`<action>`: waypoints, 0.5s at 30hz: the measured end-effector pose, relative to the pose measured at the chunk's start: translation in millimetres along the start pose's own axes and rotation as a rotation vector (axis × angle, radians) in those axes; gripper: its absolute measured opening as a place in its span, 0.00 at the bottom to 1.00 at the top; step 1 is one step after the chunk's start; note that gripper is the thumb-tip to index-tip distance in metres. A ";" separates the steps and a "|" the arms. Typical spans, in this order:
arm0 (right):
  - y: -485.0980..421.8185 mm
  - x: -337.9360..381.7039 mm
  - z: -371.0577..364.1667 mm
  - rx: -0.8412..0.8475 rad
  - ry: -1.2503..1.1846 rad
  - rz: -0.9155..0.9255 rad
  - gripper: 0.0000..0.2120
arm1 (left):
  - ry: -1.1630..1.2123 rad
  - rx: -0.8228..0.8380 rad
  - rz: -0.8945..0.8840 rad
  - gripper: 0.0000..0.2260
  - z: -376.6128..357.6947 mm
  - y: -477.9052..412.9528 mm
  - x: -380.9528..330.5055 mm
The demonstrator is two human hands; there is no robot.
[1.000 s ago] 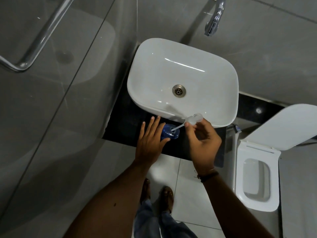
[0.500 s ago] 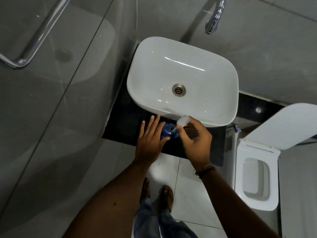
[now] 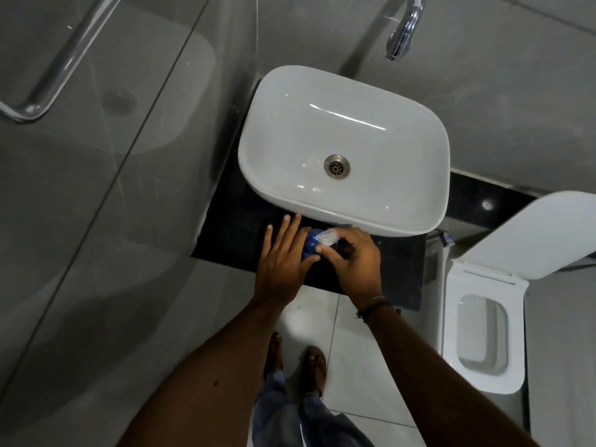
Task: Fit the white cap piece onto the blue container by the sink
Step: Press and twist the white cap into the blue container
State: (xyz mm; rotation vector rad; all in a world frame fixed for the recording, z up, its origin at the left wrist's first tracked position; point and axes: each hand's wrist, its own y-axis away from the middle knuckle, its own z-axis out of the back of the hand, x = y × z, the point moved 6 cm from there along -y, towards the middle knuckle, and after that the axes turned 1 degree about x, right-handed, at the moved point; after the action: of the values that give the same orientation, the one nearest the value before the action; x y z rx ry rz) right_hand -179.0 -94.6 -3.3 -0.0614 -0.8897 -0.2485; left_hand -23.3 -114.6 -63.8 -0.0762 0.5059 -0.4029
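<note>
A small blue container (image 3: 310, 245) stands on the black counter (image 3: 235, 233) just in front of the white sink (image 3: 345, 201). My left hand (image 3: 283, 259) wraps its left side, thumb and fingers around it. The white translucent cap piece (image 3: 327, 236) sits right on top of the container, pinched in the fingers of my right hand (image 3: 351, 262). Most of the container is hidden between the two hands. Whether the cap is seated I cannot tell.
A chrome tap (image 3: 403, 30) hangs over the sink's far side. An open toilet (image 3: 480, 333) with its lid (image 3: 532, 233) raised stands at the right. A glass shower panel with a metal handle (image 3: 48, 88) fills the left. My feet stand on the tiled floor below.
My right hand moved left and down, bringing the cap piece from over the sink's rim onto the top of the blue container. My left hand stayed on the container.
</note>
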 end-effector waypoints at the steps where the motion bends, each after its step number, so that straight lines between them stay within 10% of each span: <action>1: 1.0 -0.7 -0.9 -0.013 -0.009 -0.017 0.13 | 0.006 0.004 -0.001 0.31 0.2 -0.3 0.0; 15: -12.3 4.6 8.8 0.157 0.054 0.111 0.15 | 0.023 -0.021 0.020 0.31 -1.7 -0.4 0.0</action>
State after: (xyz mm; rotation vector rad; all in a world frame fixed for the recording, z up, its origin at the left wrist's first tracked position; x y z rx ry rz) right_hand -185.9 -106.0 5.1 0.0414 -0.8470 -0.0764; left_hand -24.3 -115.0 -65.2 -0.0866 0.5334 -0.3796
